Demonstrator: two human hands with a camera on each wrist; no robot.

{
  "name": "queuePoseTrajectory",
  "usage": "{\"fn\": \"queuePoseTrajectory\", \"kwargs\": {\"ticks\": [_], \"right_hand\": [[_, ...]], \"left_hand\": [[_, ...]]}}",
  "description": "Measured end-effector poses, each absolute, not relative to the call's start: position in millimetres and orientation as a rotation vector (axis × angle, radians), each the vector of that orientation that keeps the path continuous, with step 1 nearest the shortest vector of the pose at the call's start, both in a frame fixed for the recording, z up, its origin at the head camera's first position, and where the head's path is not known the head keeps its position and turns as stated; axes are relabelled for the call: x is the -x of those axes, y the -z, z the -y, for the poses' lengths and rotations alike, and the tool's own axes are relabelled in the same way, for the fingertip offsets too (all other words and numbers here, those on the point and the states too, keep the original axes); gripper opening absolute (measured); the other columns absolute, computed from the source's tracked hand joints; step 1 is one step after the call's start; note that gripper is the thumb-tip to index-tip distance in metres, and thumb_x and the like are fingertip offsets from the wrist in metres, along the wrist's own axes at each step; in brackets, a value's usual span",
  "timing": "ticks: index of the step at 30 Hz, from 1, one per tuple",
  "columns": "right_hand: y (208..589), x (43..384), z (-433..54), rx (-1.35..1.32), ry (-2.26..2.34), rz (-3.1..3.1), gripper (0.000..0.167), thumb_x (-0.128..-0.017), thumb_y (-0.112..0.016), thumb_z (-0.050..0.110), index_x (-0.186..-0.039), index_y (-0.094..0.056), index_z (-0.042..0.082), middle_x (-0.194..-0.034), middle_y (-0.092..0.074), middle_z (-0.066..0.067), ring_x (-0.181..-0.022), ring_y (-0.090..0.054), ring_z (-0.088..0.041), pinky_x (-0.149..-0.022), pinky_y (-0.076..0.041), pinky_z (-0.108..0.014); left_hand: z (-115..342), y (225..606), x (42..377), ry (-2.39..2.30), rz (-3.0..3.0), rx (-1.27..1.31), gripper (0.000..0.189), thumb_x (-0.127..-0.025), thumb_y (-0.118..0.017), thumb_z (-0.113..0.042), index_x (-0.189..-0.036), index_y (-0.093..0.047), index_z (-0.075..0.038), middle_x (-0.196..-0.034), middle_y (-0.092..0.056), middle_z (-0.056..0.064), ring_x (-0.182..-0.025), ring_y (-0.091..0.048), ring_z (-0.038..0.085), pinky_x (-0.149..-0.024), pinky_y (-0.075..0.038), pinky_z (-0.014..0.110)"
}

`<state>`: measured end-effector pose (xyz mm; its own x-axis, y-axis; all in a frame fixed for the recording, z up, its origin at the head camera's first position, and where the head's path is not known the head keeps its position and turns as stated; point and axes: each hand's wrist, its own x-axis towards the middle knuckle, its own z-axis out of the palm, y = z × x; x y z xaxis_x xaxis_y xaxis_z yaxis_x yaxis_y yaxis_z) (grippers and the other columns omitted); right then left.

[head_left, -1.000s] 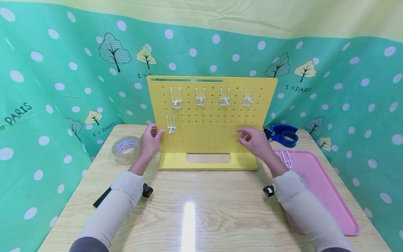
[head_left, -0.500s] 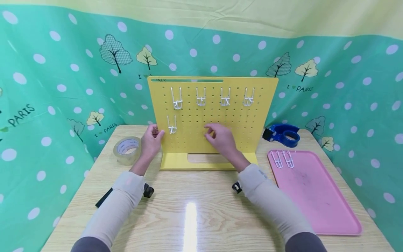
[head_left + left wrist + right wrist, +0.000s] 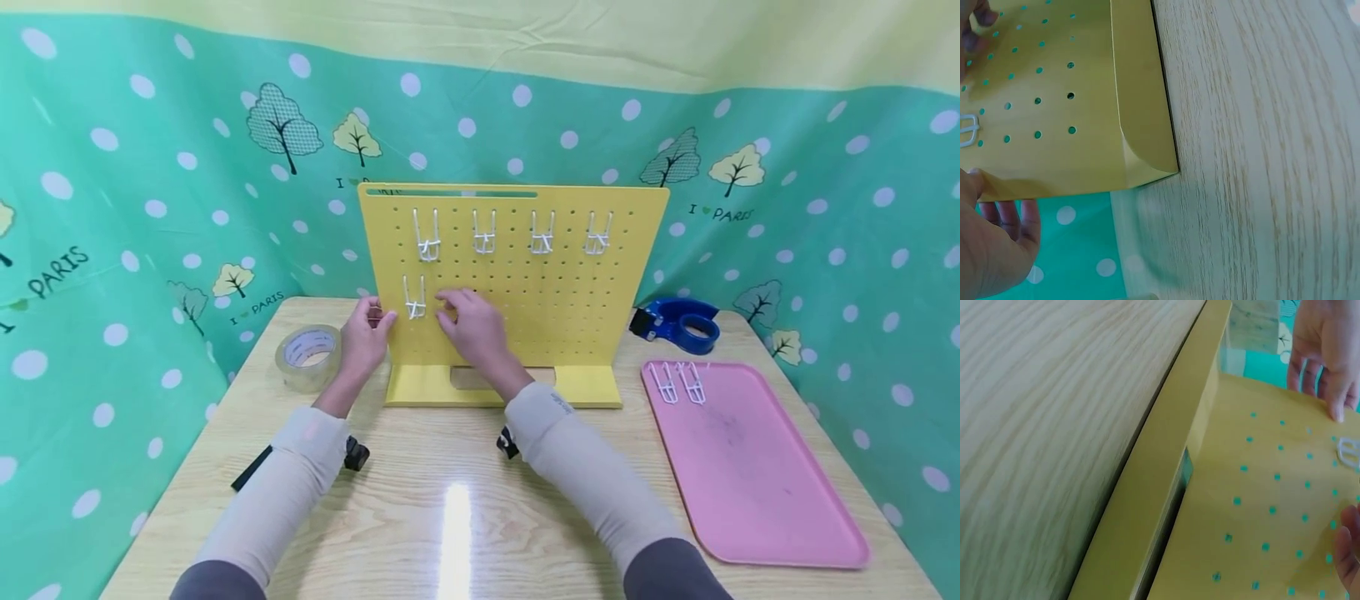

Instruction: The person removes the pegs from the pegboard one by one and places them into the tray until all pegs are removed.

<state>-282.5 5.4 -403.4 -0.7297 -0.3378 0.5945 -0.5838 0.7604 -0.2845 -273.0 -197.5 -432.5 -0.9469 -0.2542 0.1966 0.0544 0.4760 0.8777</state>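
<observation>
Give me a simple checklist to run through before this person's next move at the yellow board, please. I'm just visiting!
1. Yellow pegboard standing upright: ok.
2. Left fingers gripping its left edge: ok, they reach round behind it.
3. Lower hook fully seated: cannot tell; it hangs on the pegboard, but its attachment is too small to judge.
4. Right fingers touching that lower hook: not ok, a gap shows between them.
5. Right fingers free of any item: cannot tell; nothing shows there, but the hand hides its inside.
6. Spare hooks available: ok, two lie in the pink tray, at its far left corner.
</observation>
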Motion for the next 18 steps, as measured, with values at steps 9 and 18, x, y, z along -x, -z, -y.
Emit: {"fn": "queuePoseTrajectory", "kwargs": {"ticks": [9, 18], "right_hand": [[405, 282, 26, -0.672, -0.516, 2.395, 0.02, -0.098, -0.068, 0.03, -0.116, -0.073, 0.022, -0.106, -0.074, 0.003, -0.065, -0.062, -0.006, -0.05, -0.041, -0.012], [411, 282, 37, -0.616, -0.554, 2.34, 0.014, -0.097, -0.07, 0.028, -0.107, -0.076, 0.021, -0.097, -0.073, 0.002, -0.062, -0.06, -0.007, -0.05, -0.043, -0.014]], "left_hand": [[198, 433, 274, 1.445, 2.427, -0.147, 0.028, -0.102, -0.062, -0.021, -0.124, -0.057, -0.005, -0.115, -0.069, 0.02, -0.104, -0.066, 0.033, -0.089, -0.058, 0.043], [197, 431, 273, 1.42, 2.448, -0.167, 0.027, -0.102, -0.062, -0.02, -0.124, -0.056, -0.006, -0.114, -0.069, 0.019, -0.104, -0.067, 0.032, -0.088, -0.059, 0.042]]}}
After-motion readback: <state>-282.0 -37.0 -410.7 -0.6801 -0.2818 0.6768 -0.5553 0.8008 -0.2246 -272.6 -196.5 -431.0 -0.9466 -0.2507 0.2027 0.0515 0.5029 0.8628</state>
